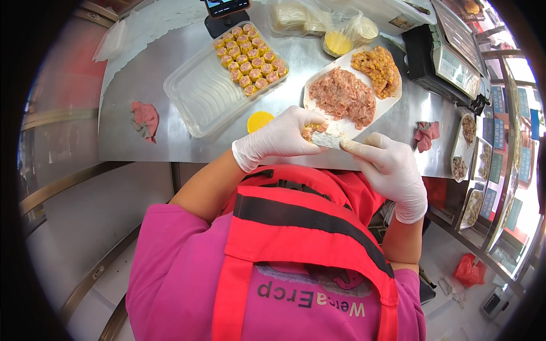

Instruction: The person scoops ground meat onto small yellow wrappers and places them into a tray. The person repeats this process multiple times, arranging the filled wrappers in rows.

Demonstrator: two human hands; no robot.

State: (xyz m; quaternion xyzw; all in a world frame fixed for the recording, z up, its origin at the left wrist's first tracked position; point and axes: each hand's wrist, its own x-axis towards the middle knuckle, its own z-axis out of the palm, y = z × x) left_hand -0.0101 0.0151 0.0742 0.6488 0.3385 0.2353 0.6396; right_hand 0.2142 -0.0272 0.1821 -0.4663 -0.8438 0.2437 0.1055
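Now, the left hand [282, 134] is bent at the wrist, and its gloved fingers are curled around a small dumpling [313, 131], which is gripped near the thumb. Between three and four o'clock from it, the right hand [389, 165] is turned inward, and one end of a flat metal blade [328, 140] is pinched in its fingers. The blade's other end is held right up by the dumpling. At ten o'clock from the left hand, a round yellow wrapper [260, 122] is laid on the metal table [142, 74]. At one o'clock from the blade, a white plate [393, 103] is filled with pink minced meat [343, 98] and lumpy orange food [378, 68]. At ten o'clock, a clear tray [196, 94] is partly filled with rows of yellow dumplings with pink tops [250, 59]. At twelve o'clock from the plate, more yellow wrappers [338, 43] are kept in a clear bag [359, 25].
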